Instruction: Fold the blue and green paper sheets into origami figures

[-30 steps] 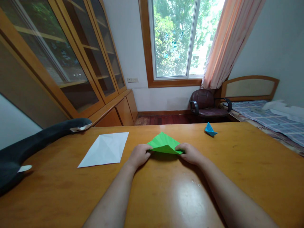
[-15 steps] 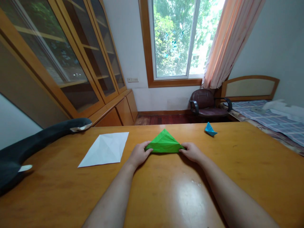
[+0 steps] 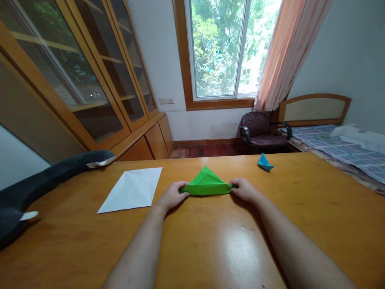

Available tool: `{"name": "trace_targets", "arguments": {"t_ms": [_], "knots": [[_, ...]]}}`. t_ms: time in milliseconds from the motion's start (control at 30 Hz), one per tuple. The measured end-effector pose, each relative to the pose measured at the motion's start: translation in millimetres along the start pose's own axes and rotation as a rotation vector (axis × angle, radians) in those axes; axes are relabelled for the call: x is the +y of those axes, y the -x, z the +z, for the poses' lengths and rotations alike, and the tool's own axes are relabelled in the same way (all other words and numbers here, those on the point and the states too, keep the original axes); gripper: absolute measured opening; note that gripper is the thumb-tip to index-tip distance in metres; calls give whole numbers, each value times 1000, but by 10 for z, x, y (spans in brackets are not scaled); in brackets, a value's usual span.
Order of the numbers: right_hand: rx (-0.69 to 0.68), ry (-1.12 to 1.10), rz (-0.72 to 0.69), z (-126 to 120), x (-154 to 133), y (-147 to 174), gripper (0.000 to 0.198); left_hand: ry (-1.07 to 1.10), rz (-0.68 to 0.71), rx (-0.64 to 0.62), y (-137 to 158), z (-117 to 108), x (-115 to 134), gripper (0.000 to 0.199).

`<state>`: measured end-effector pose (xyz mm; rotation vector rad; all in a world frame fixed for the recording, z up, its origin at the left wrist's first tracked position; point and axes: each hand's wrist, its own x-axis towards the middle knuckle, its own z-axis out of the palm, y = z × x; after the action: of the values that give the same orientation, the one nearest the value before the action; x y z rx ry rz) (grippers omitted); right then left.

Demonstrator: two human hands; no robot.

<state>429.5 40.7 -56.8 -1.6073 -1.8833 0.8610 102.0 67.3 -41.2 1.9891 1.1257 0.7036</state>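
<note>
A green paper boat-like fold (image 3: pixel 207 188) stands near the middle of the table, its triangular peak pointing away from me and a folded band running along its near edge. My left hand (image 3: pixel 174 195) pinches its left corner between thumb and fingers. At the opposite end, my right hand (image 3: pixel 243 190) grips the right corner the same way. To the left lies a creased white sheet of paper (image 3: pixel 132 190), flat on the table. A small blue paper boat (image 3: pixel 265 162) sits toward the far right edge.
The wooden table (image 3: pixel 192 249) spans the foreground. A dark plush toy (image 3: pixel 45 180) lies along its left side. Beyond the table are a glass-door cabinet (image 3: pixel 120 80), a maroon armchair (image 3: pixel 258 126) and a bed (image 3: pixel 343 136).
The band on the near side of the green paper has opened outward and bulges more. My hands have spread slightly apart, still gripping both corners.
</note>
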Motion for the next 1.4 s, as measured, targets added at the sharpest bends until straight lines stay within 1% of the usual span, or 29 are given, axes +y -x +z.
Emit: {"name": "trace_targets", "arguments": {"t_ms": [133,200,300,400,533,600,667,767,867,967,1067,1133,1267,1400], "knots": [[26,-42,-1,-5,-7,16,21,-70,-75,1,17,-72,-84,29],[53,-73,-3,-8,5,19,21,-85,-95,18,15,-98,-140,26],[80,-113,33,-16,42,11,18,-83,-112,60,5,-126,-214,22],[102,-138,66,-26,89,-8,12,-50,-127,108,-4,-144,-249,22],[159,-113,55,-39,133,-29,8,46,-172,193,-18,-158,-255,27],[149,-124,56,-35,139,-34,8,74,-185,206,-27,-160,-257,28],[117,-175,61,-19,137,-39,12,72,-185,222,-35,-153,-255,30],[138,-219,45,27,133,-54,30,-31,-187,273,-44,-120,-229,34],[225,-135,20,83,134,-76,46,-218,-187,291,-48,-63,-177,34],[294,-1,48,134,130,-97,49,-342,-188,305,-51,-5,-137,32],[338,110,85,176,100,-102,49,-406,-209,319,-52,31,-125,32],[336,158,91,196,60,-92,46,-432,-230,313,-52,40,-119,32],[264,231,72,206,-47,-48,37,-498,-271,274,-48,32,-69,32],[253,312,73,192,-146,-8,39,-621,-252,197,-38,55,74,36]]}}
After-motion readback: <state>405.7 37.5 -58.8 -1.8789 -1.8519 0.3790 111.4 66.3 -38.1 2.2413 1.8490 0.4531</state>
